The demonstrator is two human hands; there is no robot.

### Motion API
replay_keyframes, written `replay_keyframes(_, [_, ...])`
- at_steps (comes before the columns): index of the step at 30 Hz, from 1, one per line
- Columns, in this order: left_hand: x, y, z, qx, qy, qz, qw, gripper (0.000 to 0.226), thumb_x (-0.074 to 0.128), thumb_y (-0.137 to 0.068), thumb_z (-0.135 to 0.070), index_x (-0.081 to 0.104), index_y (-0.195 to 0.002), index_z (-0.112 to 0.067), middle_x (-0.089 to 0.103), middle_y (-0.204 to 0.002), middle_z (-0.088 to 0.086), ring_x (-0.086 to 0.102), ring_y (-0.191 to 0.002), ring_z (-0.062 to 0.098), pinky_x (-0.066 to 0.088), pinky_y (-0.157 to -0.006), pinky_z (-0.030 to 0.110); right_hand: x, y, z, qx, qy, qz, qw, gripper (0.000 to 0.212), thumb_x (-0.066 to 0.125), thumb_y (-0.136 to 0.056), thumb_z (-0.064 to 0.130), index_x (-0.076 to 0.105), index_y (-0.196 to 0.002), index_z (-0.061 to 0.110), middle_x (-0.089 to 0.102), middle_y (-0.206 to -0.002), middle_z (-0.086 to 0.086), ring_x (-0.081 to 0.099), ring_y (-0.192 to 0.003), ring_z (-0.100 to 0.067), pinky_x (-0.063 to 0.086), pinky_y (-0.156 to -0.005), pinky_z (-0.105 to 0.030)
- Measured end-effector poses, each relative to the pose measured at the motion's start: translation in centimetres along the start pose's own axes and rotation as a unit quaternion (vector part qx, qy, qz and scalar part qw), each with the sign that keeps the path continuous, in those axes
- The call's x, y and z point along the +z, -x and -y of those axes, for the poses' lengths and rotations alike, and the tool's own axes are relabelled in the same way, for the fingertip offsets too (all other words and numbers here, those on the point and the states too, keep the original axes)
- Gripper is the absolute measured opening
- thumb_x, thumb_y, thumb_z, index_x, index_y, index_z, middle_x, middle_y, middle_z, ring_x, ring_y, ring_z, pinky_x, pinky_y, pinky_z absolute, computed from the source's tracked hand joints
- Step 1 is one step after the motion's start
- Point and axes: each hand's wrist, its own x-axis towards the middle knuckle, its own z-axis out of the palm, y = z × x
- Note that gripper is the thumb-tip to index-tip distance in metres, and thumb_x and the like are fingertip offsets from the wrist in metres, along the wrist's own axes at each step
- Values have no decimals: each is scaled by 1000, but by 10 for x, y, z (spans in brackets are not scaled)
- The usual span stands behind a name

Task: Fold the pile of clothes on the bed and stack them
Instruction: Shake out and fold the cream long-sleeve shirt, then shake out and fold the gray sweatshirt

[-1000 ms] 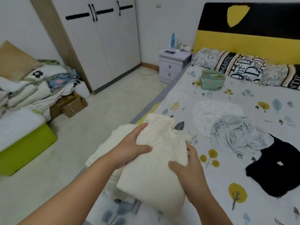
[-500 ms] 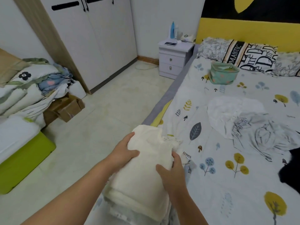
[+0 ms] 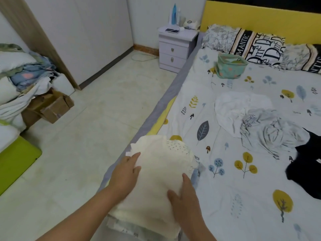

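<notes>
A folded cream garment (image 3: 156,180) lies on top of a small stack of folded clothes at the bed's left edge. Flat on its left side rests my left hand (image 3: 126,174), fingers straight. My right hand (image 3: 184,193) presses its right side with straight fingers. Further right on the bed (image 3: 225,206) lie unfolded clothes: a white garment (image 3: 232,108), a crumpled grey-white shirt (image 3: 274,134) and a black garment (image 3: 307,169).
A teal fabric basket (image 3: 231,66) stands near the patterned pillows (image 3: 251,42). A white nightstand (image 3: 175,47) is beside the headboard. Across the tiled floor are a wardrobe, cardboard boxes (image 3: 50,106) and heaped bedding (image 3: 20,79).
Both hands carried the folded cream garment down and left onto the stack at the bed's edge. Their grip has given way to flat fingers resting on it.
</notes>
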Motion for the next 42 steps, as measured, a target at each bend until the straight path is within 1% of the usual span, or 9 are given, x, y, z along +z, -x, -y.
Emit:
replay_keyframes(3, [-1, 7, -9, 37, -133, -66, 988, 51, 37, -98, -30, 25, -147, -21, 18, -155, 8, 23, -140, 25, 23, -109, 35, 2, 3, 14, -10, 115, -90, 989, 65, 41, -95, 38, 9, -148, 21, 17, -151, -3, 25, -134, -24, 29, -105, -33])
replay_keyframes(6, [4, 7, -13, 174, -150, -98, 968, 50, 39, -89, -34, 53, -132, -12, 44, -142, 16, 43, -130, 35, 38, -100, 54, 15, 4, 25, -33, 168, -131, 976, 70, 34, -95, 48, 1, -149, 19, 4, -156, -7, 7, -143, -23, 17, -113, -34])
replay_keyframes(10, [21, 3, 12, 248, -255, 13, 935, 58, 15, -99, -43, 57, -128, -17, 51, -136, 10, 50, -123, 34, 38, -101, 48, 41, 15, 13, -65, 284, -65, 954, 79, 39, -91, 51, 3, -150, 12, -6, -157, -17, -1, -145, -29, 10, -116, -39])
replay_keyframes(14, [37, -2, 33, 250, -175, 75, 949, 64, 2, -94, -57, 23, -145, -24, 14, -153, 4, 13, -141, 32, -3, -111, 37, 44, 19, -5, -157, 332, -112, 923, 74, 84, -49, 43, 69, -112, 9, 59, -124, -21, 60, -110, -37, 54, -78, -44])
replay_keyframes(19, [47, -7, 36, 233, -165, 66, 956, 78, -25, -73, -70, -14, -140, -32, -28, -147, -5, -29, -137, 17, -25, -109, 32, 40, 17, -6, -151, 364, -114, 912, 65, 82, -50, 47, 72, -107, 16, 63, -121, -16, 63, -108, -32, 56, -79, -38])
replay_keyframes(21, [41, -7, 29, 218, -188, 76, 955, 82, -27, -69, -69, -17, -141, -30, -32, -145, -2, -33, -135, 20, -22, -109, 37, 33, 20, 0, -134, 347, -60, 927, 71, 69, -71, 53, 57, -129, 15, 43, -141, -21, 44, -129, -36, 44, -100, -40])
replay_keyframes(24, [23, -2, 11, 189, -249, 111, 943, 63, 5, -93, -55, 0, -150, -29, -18, -156, 1, -14, -144, 21, -8, -115, 43, 22, 16, 1, -149, 313, 4, 938, 63, 32, -96, 50, 14, -150, 22, -6, -158, -8, -5, -145, -26, 5, -117, -36])
replay_keyframes(30, [-23, 8, -41, 243, -255, 160, 922, 42, 40, -96, -36, 39, -137, -25, 41, -140, 0, 40, -126, 15, 32, -101, 28, -29, 30, 15, -187, 334, 42, 923, 48, 38, -97, 37, 35, -140, 16, 32, -146, -6, 30, -134, -22, 30, -106, -35])
replay_keyframes(42, [-21, 49, -182, 314, -267, 214, 886, 47, 46, -93, -39, 37, -139, -28, 46, -137, -2, 44, -124, 17, 34, -96, 24, -176, 71, -18, -140, 378, 59, 913, 45, 47, -94, 31, 41, -137, 20, 45, -135, -9, 40, -124, -29, 38, -99, -39])
